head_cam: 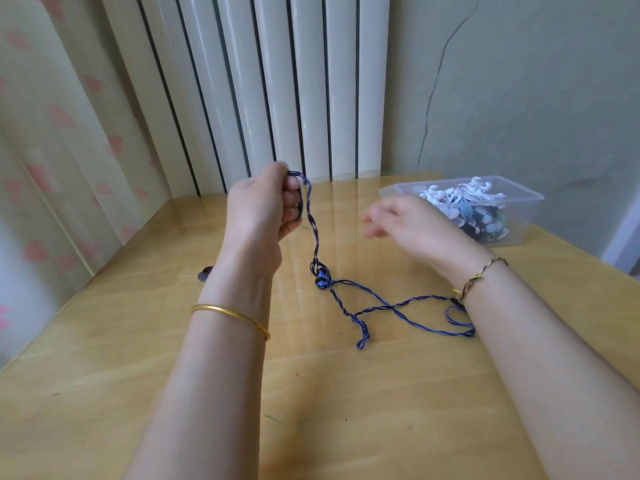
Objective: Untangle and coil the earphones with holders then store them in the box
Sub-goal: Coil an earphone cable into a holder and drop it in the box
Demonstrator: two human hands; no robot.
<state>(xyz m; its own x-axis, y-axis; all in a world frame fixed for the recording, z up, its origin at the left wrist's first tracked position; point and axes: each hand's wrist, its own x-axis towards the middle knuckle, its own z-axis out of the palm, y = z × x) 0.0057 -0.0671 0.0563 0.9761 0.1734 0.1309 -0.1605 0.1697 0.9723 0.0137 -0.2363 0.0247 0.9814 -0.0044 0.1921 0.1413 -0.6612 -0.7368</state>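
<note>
A blue and black braided earphone cable (374,308) trails across the wooden table (346,393). Its two earbuds (321,276) lie bunched near the middle. My left hand (263,206) is raised above the table and shut on the cable, with turns of it wound around the fingers. From there the cable hangs down to the earbuds. My right hand (405,220) hovers blurred to the right, fingers apart, holding nothing. The cable's far loop (459,322) lies under my right wrist. A clear plastic box (519,216) at the back right holds several coiled earphones.
A small dark object (204,273) lies on the table, partly hidden behind my left forearm. A white radiator (294,81) stands behind the table, and a curtain (52,150) hangs at the left. The table's right edge runs just beyond the box.
</note>
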